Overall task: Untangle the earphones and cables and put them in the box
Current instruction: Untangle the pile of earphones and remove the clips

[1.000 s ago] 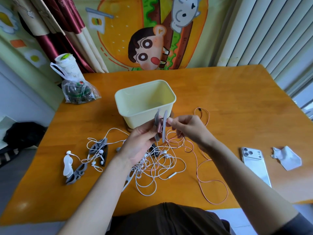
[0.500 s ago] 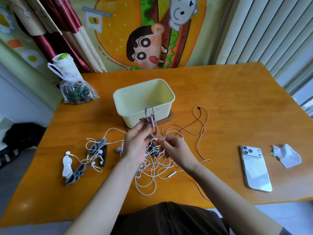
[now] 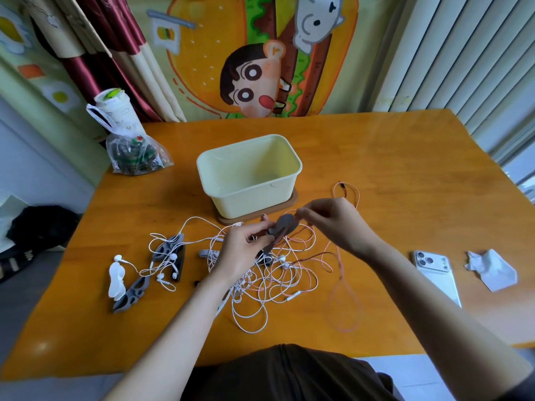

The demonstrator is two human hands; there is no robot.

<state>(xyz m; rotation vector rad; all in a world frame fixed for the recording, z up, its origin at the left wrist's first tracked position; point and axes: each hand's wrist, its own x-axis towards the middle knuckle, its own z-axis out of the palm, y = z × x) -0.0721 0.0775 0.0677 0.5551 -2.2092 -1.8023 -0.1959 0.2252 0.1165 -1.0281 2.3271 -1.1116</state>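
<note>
My left hand (image 3: 241, 253) grips the lower end of a flat grey cable winder (image 3: 285, 225), fingers curled around it, while my right hand (image 3: 333, 224) pinches its upper end between thumb and fingertips. I hold it just above a tangle of white earphones (image 3: 260, 282) heaped on the orange wooden tabletop (image 3: 376, 157), right in front of me. A thin pink cable (image 3: 341, 273) loops through the tangle and trails to the right. Just behind my hands stands the pale yellow box (image 3: 249, 172), open, on a brown base. To the left lie more grey winders (image 3: 170, 253) threaded with white earbuds. To the right lie a white phone (image 3: 434, 273), face down, and a crumpled tissue (image 3: 492, 270). A plastic bag (image 3: 133, 157) sits at the far left.
</note>
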